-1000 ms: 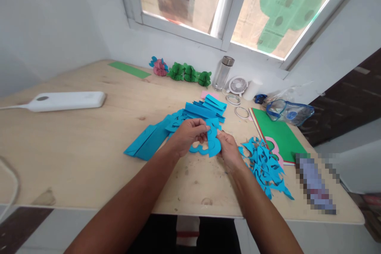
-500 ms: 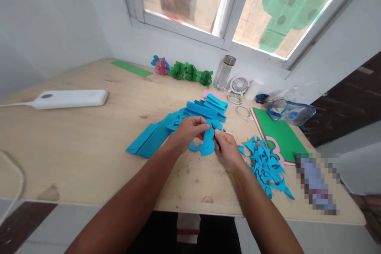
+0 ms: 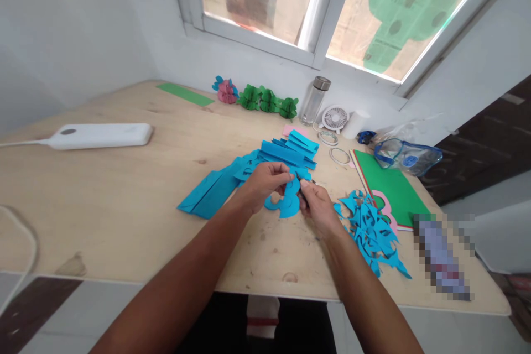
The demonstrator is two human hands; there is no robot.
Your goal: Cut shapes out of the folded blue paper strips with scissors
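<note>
Matt blue paper cutout in the left hand, pretty smooth. Table under it is pale knotty wood. Beyond the right hand: glossy clear plastic pouch, bottle with shiny metal cap.

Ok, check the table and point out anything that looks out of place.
The blue scraps look untidy: they lie in a loose, jumbled heap beside the right hand, close by the pink cutout. Nothing looks plainly damaged. The pixelated patch at far right hides something, so I can't judge that.
</note>
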